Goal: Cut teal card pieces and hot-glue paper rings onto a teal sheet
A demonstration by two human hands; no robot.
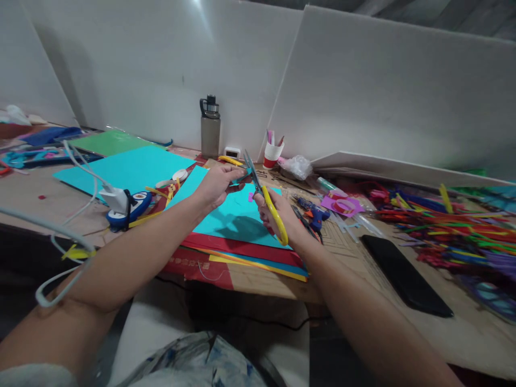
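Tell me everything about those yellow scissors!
The scissors have a yellow, plastic-looking handle and grey, metal-looking blades. They're held above blue paper, tilted, blades pointing up and away. The right grip holds the handle; the blades are at a small blue piece in the left grip. How far they're open is unclear.

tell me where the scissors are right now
Near the centre of the head view, the scissors are in the right hand, blades next to the small blue piece in the left hand, above the blue sheet.
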